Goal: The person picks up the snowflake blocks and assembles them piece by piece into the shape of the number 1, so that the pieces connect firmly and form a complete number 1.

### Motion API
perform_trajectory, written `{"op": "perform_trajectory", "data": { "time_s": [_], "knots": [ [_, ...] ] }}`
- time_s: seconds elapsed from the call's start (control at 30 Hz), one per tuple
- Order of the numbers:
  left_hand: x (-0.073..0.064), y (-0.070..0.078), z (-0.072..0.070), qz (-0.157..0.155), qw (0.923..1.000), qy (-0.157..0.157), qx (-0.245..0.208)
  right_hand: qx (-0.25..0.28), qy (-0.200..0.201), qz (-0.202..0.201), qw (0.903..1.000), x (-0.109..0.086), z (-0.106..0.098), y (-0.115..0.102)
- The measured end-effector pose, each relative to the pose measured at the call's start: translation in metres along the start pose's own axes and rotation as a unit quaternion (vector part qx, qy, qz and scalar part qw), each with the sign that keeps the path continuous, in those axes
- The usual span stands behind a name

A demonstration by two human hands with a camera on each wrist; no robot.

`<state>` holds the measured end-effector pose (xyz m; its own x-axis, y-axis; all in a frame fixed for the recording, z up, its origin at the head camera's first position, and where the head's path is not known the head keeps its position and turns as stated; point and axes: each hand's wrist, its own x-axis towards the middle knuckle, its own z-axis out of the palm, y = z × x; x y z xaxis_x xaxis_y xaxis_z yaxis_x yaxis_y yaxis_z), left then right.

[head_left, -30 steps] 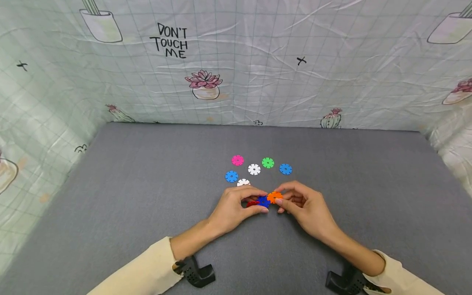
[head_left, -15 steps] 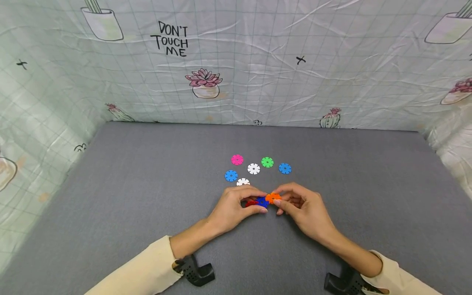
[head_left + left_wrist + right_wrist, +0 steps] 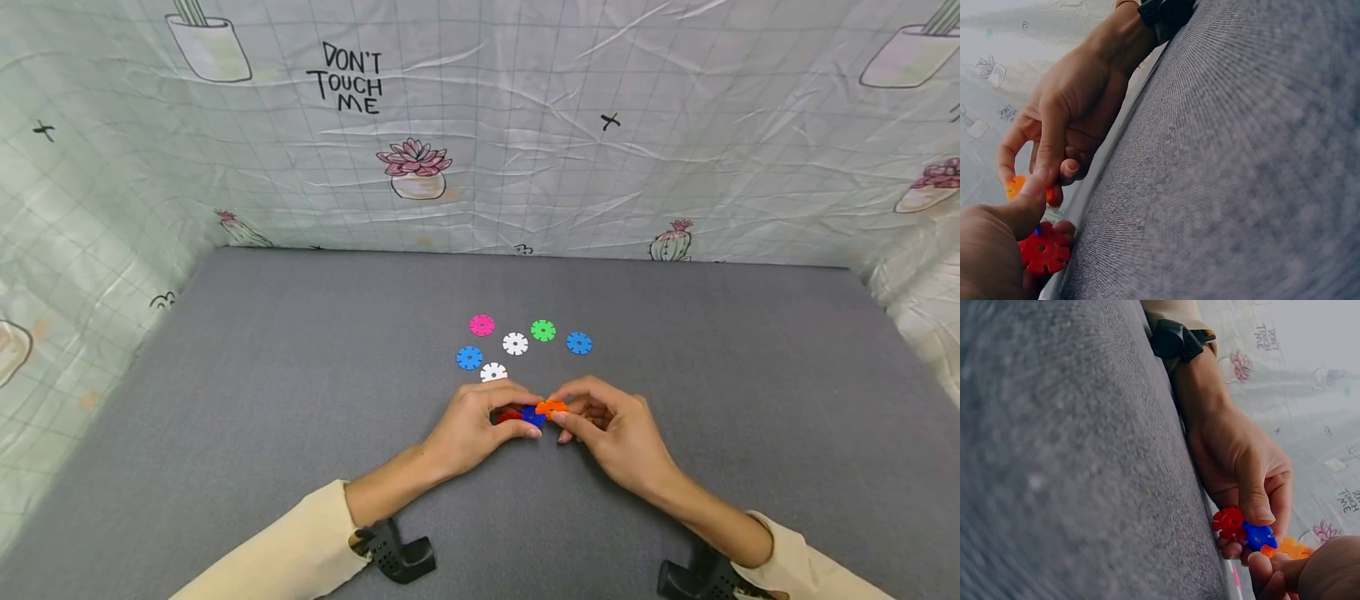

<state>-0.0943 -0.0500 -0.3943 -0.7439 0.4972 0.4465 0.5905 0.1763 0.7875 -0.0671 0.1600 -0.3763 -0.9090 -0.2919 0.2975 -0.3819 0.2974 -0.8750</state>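
Observation:
My left hand (image 3: 468,425) pinches a dark blue notched disc (image 3: 1260,537) between thumb and fingers. A red notched disc (image 3: 1041,250) joins the blue one on the palm side, partly hidden by the fingers in the head view. From the other side, my right hand (image 3: 626,429) pinches an orange notched disc (image 3: 551,408) by its outer edge, thumb below and forefinger above. Its inner edge meets the rim of the blue disc, set at an angle to it. Both hands are close together, low over the grey table.
Beyond the hands, loose notched discs lie flat on the grey table (image 3: 300,375): a pink one (image 3: 482,325), a green one (image 3: 543,331), two white ones, one of them (image 3: 515,343) central, and two light blue ones. A patterned cloth (image 3: 525,125) hangs behind.
The orange disc has tilted to a flatter, more edge-on angle and shifted slightly left against the blue disc. Both hands have dropped a little nearer; more of the closest white disc shows.

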Motion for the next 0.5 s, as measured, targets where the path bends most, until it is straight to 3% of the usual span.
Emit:
{"op": "perform_trajectory", "data": {
  "time_s": [0.3, 0.5],
  "knots": [
    [0.0, -0.001, 0.002, -0.014, 0.9999, 0.009, 0.004, 0.006, 0.012, 0.008, 0.9999, -0.001, 0.003, 0.006],
    [0.001, -0.002, 0.003, 0.005, 0.9998, 0.018, -0.002, 0.007, 0.009, 0.009, 0.9999, -0.001, 0.002, 0.007]
  ]
}}
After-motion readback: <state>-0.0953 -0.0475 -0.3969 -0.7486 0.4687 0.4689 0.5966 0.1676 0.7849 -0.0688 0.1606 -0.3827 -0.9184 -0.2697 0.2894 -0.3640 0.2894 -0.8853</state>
